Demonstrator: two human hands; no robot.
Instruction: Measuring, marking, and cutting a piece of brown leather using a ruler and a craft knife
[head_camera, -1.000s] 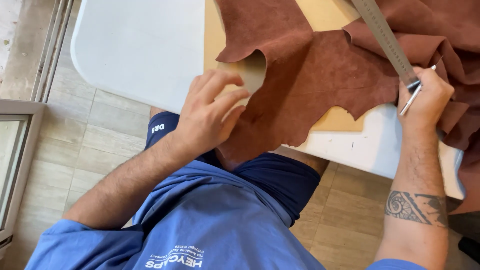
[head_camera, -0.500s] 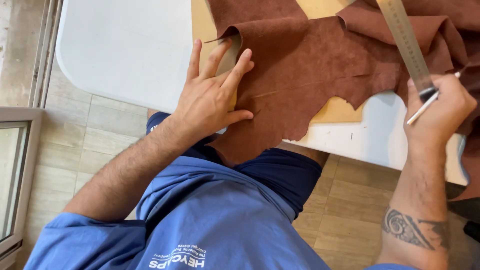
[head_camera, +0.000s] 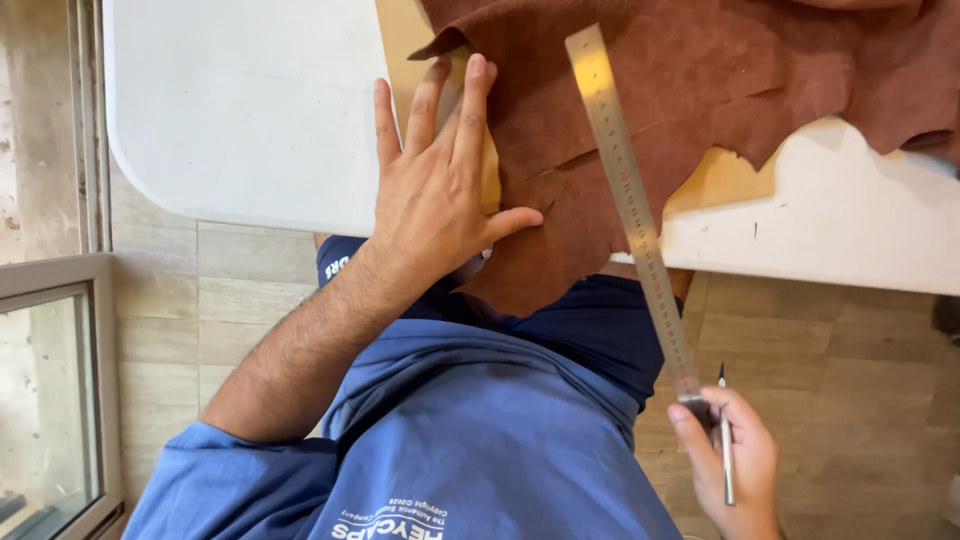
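- Nearest the camera, the right hand (head_camera: 728, 462) is clenched around the near end of a long steel ruler (head_camera: 630, 200) and, alongside it, a slim metal-handled craft knife (head_camera: 725, 450) whose thin blade points away from the body.
- The ruler is a flat, shiny strip with fine graduated marks; it runs from that hand, off the desk edge, diagonally up across the leather.
- Blue cloth, soft and creased, covers the person's torso and lap below the desk edge.
- The left hand (head_camera: 440, 190) lies flat with fingers spread and grips nothing, palm pressing down the leather's left edge where it overlaps a tan board (head_camera: 725, 180).
- The brown leather hide (head_camera: 680, 90) has a matte, suede-like nap and a ragged, irregular outline; one lobe droops over the near desk edge toward the lap, the rest spreads across the far right of the desk.
- The board under it is smooth and yellowish, showing at gaps in the hide.
- The white desk (head_camera: 240, 110) has a plain, smooth top with a rounded corner.
- Pale stone-look floor tiles (head_camera: 240, 300) lie beneath.
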